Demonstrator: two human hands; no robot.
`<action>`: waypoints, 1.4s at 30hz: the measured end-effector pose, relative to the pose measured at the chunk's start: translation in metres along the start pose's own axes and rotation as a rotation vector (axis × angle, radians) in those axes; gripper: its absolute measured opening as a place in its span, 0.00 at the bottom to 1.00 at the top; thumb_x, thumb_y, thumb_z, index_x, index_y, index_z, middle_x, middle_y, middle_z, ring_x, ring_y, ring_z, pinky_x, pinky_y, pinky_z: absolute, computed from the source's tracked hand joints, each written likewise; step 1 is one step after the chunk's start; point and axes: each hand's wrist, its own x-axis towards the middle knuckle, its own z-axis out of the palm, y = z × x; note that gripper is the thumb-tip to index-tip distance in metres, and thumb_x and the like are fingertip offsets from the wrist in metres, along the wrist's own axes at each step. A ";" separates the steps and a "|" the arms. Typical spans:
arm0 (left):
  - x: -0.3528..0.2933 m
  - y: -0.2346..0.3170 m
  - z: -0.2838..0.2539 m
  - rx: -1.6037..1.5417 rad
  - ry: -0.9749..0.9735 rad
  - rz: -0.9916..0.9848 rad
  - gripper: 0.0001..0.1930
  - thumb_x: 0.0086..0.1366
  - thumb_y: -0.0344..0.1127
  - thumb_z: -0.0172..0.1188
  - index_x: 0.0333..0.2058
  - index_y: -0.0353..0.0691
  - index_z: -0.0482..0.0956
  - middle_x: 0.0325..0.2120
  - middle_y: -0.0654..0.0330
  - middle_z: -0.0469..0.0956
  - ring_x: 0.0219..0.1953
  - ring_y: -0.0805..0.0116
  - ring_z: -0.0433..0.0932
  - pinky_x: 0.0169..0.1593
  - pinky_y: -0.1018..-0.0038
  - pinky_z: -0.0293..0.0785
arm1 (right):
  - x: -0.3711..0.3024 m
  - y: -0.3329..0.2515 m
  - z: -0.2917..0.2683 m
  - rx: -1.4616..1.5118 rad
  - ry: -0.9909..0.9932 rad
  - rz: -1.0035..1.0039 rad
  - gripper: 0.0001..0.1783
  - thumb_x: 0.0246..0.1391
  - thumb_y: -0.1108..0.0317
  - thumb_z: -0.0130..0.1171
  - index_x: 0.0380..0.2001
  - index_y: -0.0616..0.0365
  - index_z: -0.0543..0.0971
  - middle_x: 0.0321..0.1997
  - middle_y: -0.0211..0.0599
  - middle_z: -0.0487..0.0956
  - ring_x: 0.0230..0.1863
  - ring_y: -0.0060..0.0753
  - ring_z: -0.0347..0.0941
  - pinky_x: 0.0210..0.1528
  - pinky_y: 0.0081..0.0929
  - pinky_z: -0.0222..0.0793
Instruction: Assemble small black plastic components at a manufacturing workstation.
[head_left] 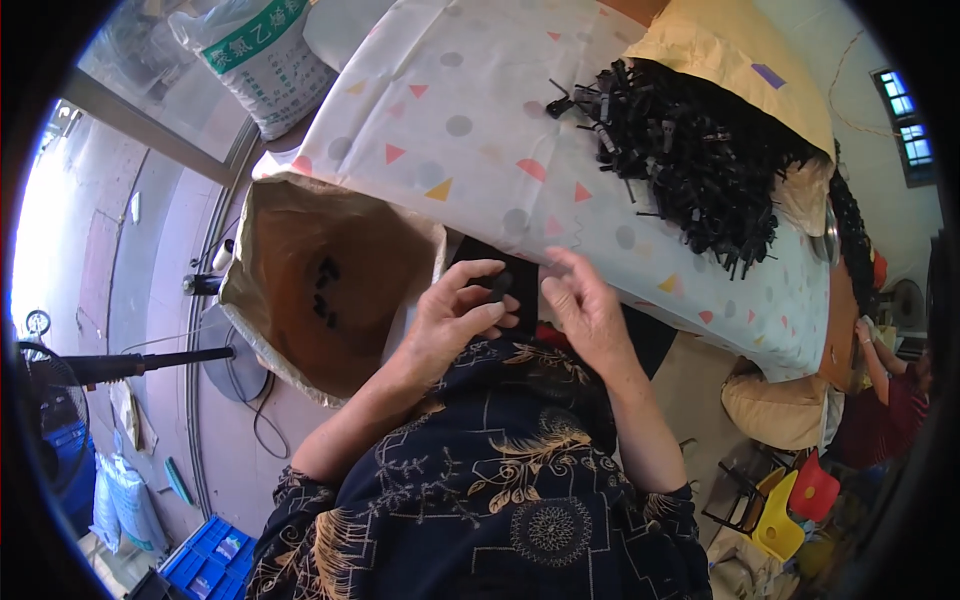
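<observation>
My left hand [455, 315] is closed in a pinch on a small black plastic part [502, 284], held in front of my body near the table edge. Just to its right is my right hand [588, 315], its thumb and forefinger slightly apart, the fingertips a little blurred, with nothing visible between them. On the table, a large heap of black plastic parts [680, 150] with thin stems spills from a paper sack [740, 45]. Left of my hands stands an open brown sack [270, 230], its mouth facing up. Several black pieces [325, 285] lie at its bottom.
A patterned cloth covers the table [460, 80]. A white and green sack [255, 65] stands beyond it. At left are a fan [50, 400], a round stand base [235, 365] and blue crates [210, 560]. Another person [885, 400] is at right, near red and yellow chairs [780, 515].
</observation>
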 end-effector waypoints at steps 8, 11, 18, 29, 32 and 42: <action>-0.014 0.007 -0.020 -0.213 -0.046 0.040 0.21 0.66 0.27 0.53 0.57 0.44 0.65 0.39 0.55 0.77 0.38 0.69 0.79 0.40 0.79 0.76 | 0.055 0.019 -0.065 -1.037 0.403 -0.027 0.21 0.53 0.54 0.60 0.44 0.56 0.72 0.23 0.46 0.78 0.27 0.52 0.76 0.28 0.42 0.69; -0.017 0.010 -0.019 -0.390 -0.145 0.011 0.17 0.69 0.31 0.49 0.56 0.43 0.66 0.42 0.53 0.76 0.39 0.67 0.80 0.40 0.78 0.77 | 0.068 0.031 -0.078 -1.078 0.373 0.003 0.19 0.53 0.53 0.58 0.40 0.55 0.72 0.24 0.47 0.79 0.29 0.54 0.76 0.31 0.47 0.70; -0.024 0.017 -0.017 -0.459 -0.165 0.050 0.16 0.71 0.34 0.47 0.55 0.41 0.67 0.44 0.54 0.76 0.41 0.67 0.79 0.44 0.76 0.76 | 0.089 0.033 -0.086 -0.988 0.383 -0.031 0.11 0.55 0.58 0.53 0.31 0.55 0.75 0.26 0.50 0.78 0.31 0.60 0.74 0.32 0.48 0.69; -0.014 0.019 -0.042 0.016 0.182 0.201 0.16 0.65 0.26 0.50 0.52 0.35 0.67 0.39 0.54 0.76 0.40 0.70 0.78 0.41 0.78 0.73 | 0.100 0.008 -0.125 -0.190 0.316 0.061 0.15 0.59 0.62 0.54 0.20 0.56 0.70 0.14 0.17 0.58 0.15 0.11 0.50 0.16 0.18 0.44; -0.017 0.009 -0.076 0.133 0.297 0.204 0.17 0.64 0.27 0.51 0.52 0.40 0.67 0.40 0.57 0.77 0.39 0.72 0.78 0.41 0.80 0.74 | 0.099 0.010 -0.116 0.267 0.214 0.222 0.14 0.59 0.60 0.56 0.22 0.54 0.71 0.12 0.18 0.61 0.12 0.10 0.51 0.12 0.14 0.46; 0.001 0.017 -0.032 -0.196 0.184 0.078 0.18 0.67 0.27 0.49 0.55 0.40 0.66 0.41 0.56 0.77 0.41 0.69 0.79 0.43 0.79 0.75 | 0.076 -0.005 -0.061 -0.231 0.363 -0.148 0.12 0.63 0.66 0.50 0.45 0.61 0.72 0.23 0.17 0.63 0.24 0.11 0.55 0.26 0.12 0.52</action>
